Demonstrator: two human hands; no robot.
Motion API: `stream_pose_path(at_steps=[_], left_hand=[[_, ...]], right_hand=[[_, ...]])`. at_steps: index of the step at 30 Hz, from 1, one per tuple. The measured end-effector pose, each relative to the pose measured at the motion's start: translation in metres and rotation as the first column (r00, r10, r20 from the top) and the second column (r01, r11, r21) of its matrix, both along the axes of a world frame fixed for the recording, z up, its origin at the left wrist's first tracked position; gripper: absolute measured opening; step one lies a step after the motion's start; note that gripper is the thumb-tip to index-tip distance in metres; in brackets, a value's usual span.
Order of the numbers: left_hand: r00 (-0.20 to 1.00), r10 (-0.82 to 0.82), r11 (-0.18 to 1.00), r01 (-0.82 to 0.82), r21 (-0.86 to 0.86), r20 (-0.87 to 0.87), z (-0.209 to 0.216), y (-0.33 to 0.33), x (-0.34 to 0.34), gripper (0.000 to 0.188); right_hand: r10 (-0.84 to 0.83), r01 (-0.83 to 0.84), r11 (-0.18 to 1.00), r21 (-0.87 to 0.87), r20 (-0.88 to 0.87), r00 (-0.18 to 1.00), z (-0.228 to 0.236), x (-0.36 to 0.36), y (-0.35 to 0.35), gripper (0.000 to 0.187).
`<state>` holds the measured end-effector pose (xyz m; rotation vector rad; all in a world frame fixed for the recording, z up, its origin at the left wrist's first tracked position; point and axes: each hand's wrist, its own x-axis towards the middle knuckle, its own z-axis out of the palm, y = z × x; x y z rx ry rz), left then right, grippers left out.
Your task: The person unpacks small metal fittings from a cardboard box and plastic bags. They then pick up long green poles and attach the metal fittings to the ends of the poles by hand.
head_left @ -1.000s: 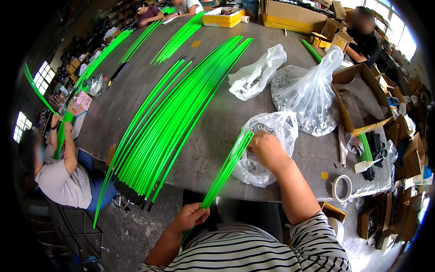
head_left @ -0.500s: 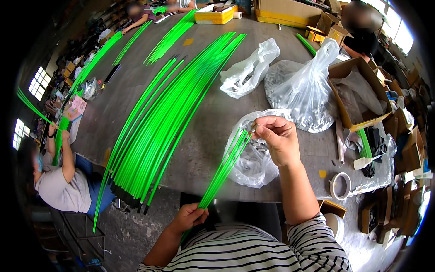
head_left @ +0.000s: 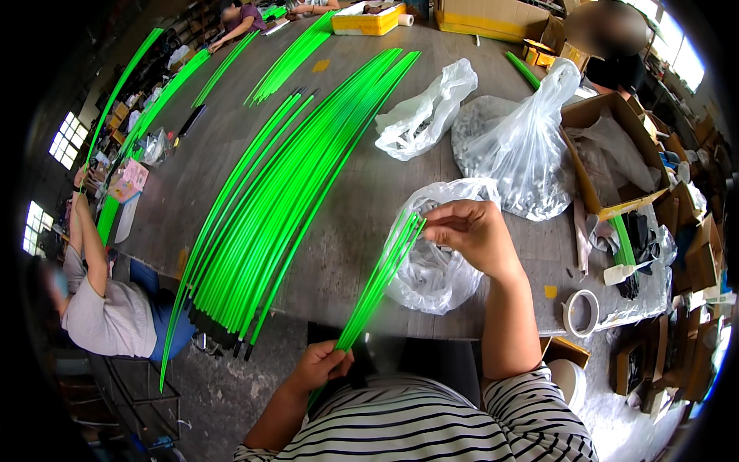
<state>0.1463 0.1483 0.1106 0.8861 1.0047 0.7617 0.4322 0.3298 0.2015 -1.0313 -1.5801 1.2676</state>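
Low in front of me, my left hand (head_left: 320, 365) is closed round a small bundle of thin green rods (head_left: 377, 285), which slants up and to the right. My right hand (head_left: 471, 233) is at the upper tips of this bundle, thumb and fingers pinched together. Whatever sits between those fingertips is too small and hidden to make out. Just behind and below the tips lies an opened clear plastic bag (head_left: 439, 281) with small grey metal pieces in it. To the left, a wide spread of green rods (head_left: 285, 208) with black ends lies on the table, overhanging its near edge.
A tied plastic bag of small grey parts (head_left: 516, 154) and a crumpled plastic bag (head_left: 427, 108) lie beyond my right hand. A cardboard box (head_left: 612, 158) and tape roll (head_left: 580, 314) are at the right. A seated co-worker (head_left: 115, 316) holds rods at left; others are across the table (head_left: 346, 154).
My right hand has turned and shifted slightly down at the rod tips; the grey piece seen in its fingers is now hidden. The co-worker at left has swung their rods upright.
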Motion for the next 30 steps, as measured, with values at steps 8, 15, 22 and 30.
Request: stream_pose_path(at_steps=[8,15,22,30], left_hand=[[1.0,0.002,1.0,-0.002,0.015,0.0,0.002,0.004,0.0,0.021],[1.0,-0.002,0.999,0.002,0.039,-0.004,0.002,0.003,-0.001,0.021],[1.0,-0.023,0.999,0.022,0.04,0.02,0.001,0.004,0.0,0.02],[0.999,-0.052,0.999,0.052,-0.009,0.004,0.003,0.003,0.008,0.019]], right_hand=[[-0.306,-0.115,0.856,0.504,0.674,0.673,-0.046,-0.01,0.014,0.009],[-0.353,-0.198,0.827,0.526,0.76,0.546,-0.051,-0.024,0.014,0.017],[-0.122,0.14,0.948,0.286,-0.08,0.989,-0.012,-0.012,0.005,0.013],[-0.019,0.073,0.994,0.075,-0.555,0.831,-0.007,-0.008,-0.001,0.01]])
